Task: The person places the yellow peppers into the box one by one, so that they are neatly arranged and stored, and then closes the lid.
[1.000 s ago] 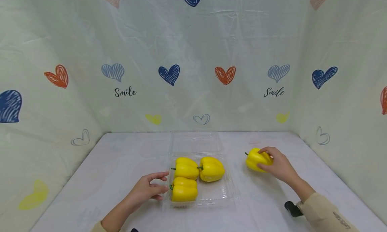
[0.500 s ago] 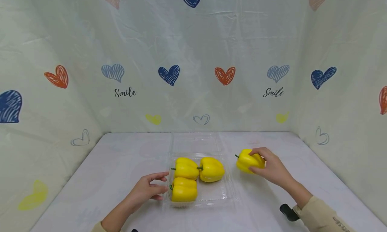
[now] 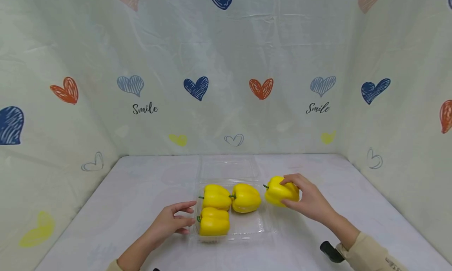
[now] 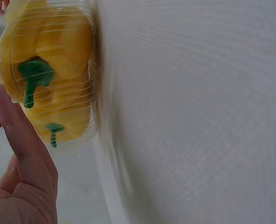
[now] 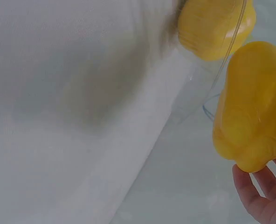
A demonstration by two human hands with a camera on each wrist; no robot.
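Observation:
My right hand (image 3: 308, 198) grips a yellow bell pepper (image 3: 279, 190), its green stem pointing left, just off the right side of a clear plastic clamshell box (image 3: 247, 228). In the right wrist view the held pepper (image 5: 250, 107) hangs above the table, its shadow apart from it. Three more yellow peppers lie in the box: one at back left (image 3: 216, 196), one at back right (image 3: 246, 198) and one at front left (image 3: 214, 222). By the box's left wall is my left hand (image 3: 171, 224), fingers extended, holding nothing; a fingertip (image 4: 2, 93) meets the rim in the left wrist view.
The box's clear lid (image 3: 228, 169) lies folded back behind it on the white-covered table (image 3: 148, 180). A pale curtain (image 3: 233, 118) printed with hearts stands around the back and sides. A black wrist device (image 3: 332, 251) sits at my right sleeve.
My right hand has carried the pepper leftward across the table, close to the box. The left hand and the three peppers in the box have stayed where they were.

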